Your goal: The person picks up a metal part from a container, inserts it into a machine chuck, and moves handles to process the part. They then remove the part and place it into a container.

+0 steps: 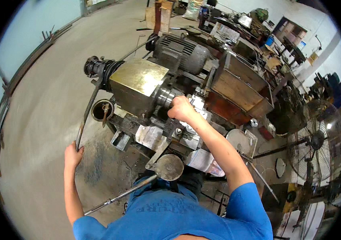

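Note:
A lathe-like machine with a brass-topped headstock [140,76] stands in front of me. My left hand [73,155] is wrapped around the lower end of a long metal lever [85,118], which slants up to the dark parts at the headstock's left side. At the shiny metal spindle end [165,98] on the headstock's right, my right hand [181,109] is closed. The hand itself hides whatever its fingers hold. Below it lies the metal slide [188,138], with a pale cloth [151,137] on the machine bed to its left.
A ribbed electric motor [182,52] sits behind the headstock. To the right are a wooden-sided box [240,86] and a large caged fan [316,140]. A round plate [169,167] and a long bar [120,196] lie close to my body. A dark pot [102,110] hangs left.

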Demonstrator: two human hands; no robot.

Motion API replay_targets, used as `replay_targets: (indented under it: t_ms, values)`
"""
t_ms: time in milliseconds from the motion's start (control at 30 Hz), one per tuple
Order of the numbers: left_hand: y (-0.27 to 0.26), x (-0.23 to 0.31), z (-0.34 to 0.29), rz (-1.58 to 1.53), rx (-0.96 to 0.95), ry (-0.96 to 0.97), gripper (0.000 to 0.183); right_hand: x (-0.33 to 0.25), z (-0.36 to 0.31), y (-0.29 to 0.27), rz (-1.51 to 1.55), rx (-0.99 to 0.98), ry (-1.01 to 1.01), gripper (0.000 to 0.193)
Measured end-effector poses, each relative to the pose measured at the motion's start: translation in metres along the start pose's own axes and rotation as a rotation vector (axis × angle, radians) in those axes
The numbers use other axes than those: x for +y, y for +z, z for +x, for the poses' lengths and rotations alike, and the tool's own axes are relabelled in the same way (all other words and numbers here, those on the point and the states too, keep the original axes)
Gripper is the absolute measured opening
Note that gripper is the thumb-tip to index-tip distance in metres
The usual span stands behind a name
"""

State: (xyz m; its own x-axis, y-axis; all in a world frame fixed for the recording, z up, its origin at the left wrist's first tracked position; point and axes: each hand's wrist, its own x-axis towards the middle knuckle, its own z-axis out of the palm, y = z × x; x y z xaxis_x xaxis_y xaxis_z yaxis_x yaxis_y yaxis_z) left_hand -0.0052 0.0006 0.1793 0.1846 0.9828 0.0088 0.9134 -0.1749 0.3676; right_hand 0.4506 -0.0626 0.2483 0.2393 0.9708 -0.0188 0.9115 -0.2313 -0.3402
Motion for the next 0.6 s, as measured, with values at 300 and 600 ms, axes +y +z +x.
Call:
replay_targets:
  t_ms: [300,600]
  values:
    - [-0.034,-0.098,0.087,0.568,0.270,0.127,0.003,-0.015,0.005,-0.010,0.119,0.169,0.090,0.029]
    - [-0.008,-0.062,0.108,-0.084,0.580,0.313,0.024,0.009,-0.061,-0.028,0.201,0.467,-0.236,0.026]
